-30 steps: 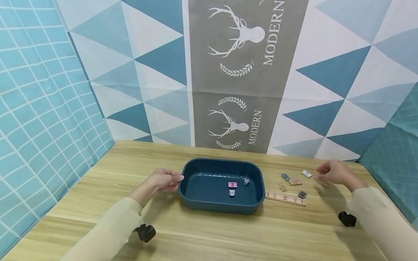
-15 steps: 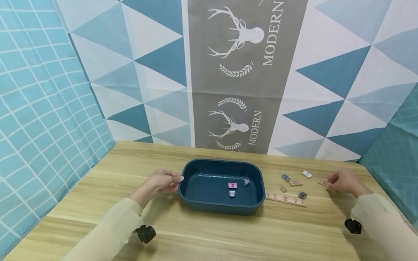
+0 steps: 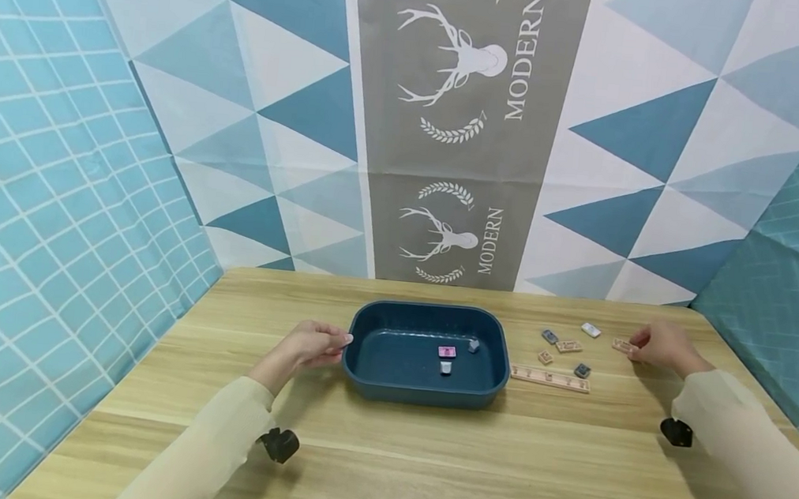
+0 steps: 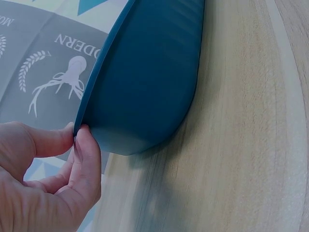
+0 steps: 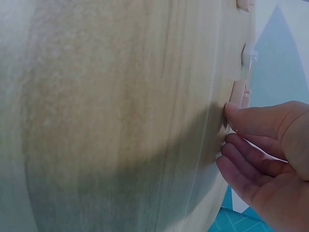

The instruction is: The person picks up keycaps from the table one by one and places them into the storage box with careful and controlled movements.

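A dark blue rectangular basin (image 3: 422, 395) stands on the table, and my left hand (image 3: 305, 348) pinches its left rim between thumb and fingers. That pinch shows closely in the left wrist view, where the hand (image 4: 58, 169) holds the rim's edge. On the right, my right hand (image 3: 669, 348) has its thumb and fingertips at the right end of a small tan rectangular block (image 3: 622, 345) with raised marks. In the right wrist view the thumb touches this block (image 5: 237, 93) and the other fingers curl close by. Inside the basin lie a pink block (image 3: 447, 352) and two pale grey pieces (image 3: 446, 368).
Between the basin and my right hand lie a white piece (image 3: 590, 330), two dark grey pieces (image 3: 582, 371), a tan block (image 3: 568, 347), a small tan square (image 3: 545, 357) and a long tan strip (image 3: 551, 378) near the basin. A patterned cloth backdrop (image 3: 444, 230) borders the table's far edge.
My right hand has moved right and come down from above the tan block to its right end. The left hand has stayed at the basin's rim. The head view has shifted slightly.
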Motion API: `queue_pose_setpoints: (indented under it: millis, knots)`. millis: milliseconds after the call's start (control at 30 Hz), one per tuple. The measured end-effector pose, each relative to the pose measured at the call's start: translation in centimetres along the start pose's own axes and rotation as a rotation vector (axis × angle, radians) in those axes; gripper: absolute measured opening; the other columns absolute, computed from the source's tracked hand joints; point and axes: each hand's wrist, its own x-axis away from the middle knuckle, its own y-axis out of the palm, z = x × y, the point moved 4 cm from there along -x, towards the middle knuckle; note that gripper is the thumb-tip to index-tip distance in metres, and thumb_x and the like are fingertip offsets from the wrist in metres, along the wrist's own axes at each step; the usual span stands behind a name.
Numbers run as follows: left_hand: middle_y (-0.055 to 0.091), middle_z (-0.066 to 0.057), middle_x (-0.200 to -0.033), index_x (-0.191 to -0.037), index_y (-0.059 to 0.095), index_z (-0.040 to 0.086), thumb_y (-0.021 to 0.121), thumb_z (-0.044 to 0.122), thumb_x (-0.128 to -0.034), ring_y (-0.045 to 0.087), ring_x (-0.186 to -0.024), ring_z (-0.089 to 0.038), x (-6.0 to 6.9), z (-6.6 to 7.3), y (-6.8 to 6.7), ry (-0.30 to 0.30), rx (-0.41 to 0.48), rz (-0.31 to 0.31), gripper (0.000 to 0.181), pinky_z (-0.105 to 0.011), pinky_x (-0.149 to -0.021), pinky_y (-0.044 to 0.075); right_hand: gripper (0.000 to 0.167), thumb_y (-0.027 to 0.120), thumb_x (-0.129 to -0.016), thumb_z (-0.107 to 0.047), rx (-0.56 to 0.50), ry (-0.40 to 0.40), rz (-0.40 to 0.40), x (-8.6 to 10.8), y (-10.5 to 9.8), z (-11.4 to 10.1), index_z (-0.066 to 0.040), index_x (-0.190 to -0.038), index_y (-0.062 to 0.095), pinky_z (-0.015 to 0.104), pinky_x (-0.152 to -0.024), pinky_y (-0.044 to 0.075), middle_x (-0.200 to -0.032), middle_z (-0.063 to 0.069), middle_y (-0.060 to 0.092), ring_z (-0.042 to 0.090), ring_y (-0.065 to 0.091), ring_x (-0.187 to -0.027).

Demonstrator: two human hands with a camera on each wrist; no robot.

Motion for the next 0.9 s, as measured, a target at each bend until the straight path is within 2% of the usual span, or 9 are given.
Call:
queue_pose_setpoints:
  millis: [233,467,600,800,900]
  knots:
    - [0.056,0.002,-0.08,-0.124,0.055,-0.009,0.059,0.012,-0.0956,0.055,-0.069,-0.004,0.0,0.3,-0.2,-0.002,-0.011,0.005,0.035,-0.012,-0.062,0.053,0.02,0.074,-0.076,-0.01,0.044,-0.033,0.062,0.0,-0.4,-0.5,0.007,-0.085,0.07,0.032,-0.061,0.046,-0.078,0.018,0.068,0.022,0.056,-0.069]
    - [0.056,0.002,-0.079,-0.123,0.055,-0.009,0.059,0.011,-0.0949,0.055,-0.068,-0.004,0.0,0.3,0.0,0.002,-0.008,0.003,0.035,-0.013,-0.062,0.053,0.019,0.075,-0.075,-0.011,0.003,-0.034,0.06,0.4,-0.3,-0.4,0.006,-0.084,0.07,0.027,-0.06,0.041,-0.075,0.013,0.068,0.017,0.053,-0.067]
    - [0.056,0.002,-0.077,-0.123,0.054,-0.01,0.059,0.011,-0.0949,0.055,-0.066,-0.004,0.0,0.3,0.1,0.002,-0.003,-0.005,0.035,-0.013,-0.061,0.053,0.02,0.074,-0.077,-0.012,-0.012,-0.039,0.06,0.7,-0.1,-0.2,0.006,-0.087,0.071,0.027,-0.06,0.041,-0.077,0.015,0.069,0.017,0.054,-0.068]
    - [0.055,0.002,-0.077,-0.121,0.055,-0.009,0.059,0.01,-0.0949,0.054,-0.066,-0.004,0.1,0.2,0.1,0.003,0.002,-0.001,0.033,-0.013,-0.061,0.053,0.028,0.069,-0.084,-0.016,-0.068,-0.026,0.046,1.0,-0.1,-0.3,0.008,-0.098,0.069,0.035,-0.064,0.05,-0.09,0.023,0.069,0.03,0.062,-0.078]
    - [0.057,0.001,-0.079,-0.121,0.055,-0.009,0.059,0.01,-0.095,0.056,-0.068,-0.004,0.1,0.1,0.1,0.007,-0.003,0.0,0.033,-0.013,-0.062,0.054,0.03,0.068,-0.085,-0.017,-0.091,-0.032,0.048,1.1,-0.3,-0.4,0.009,-0.1,0.068,0.035,-0.063,0.051,-0.09,0.023,0.068,0.028,0.062,-0.077]
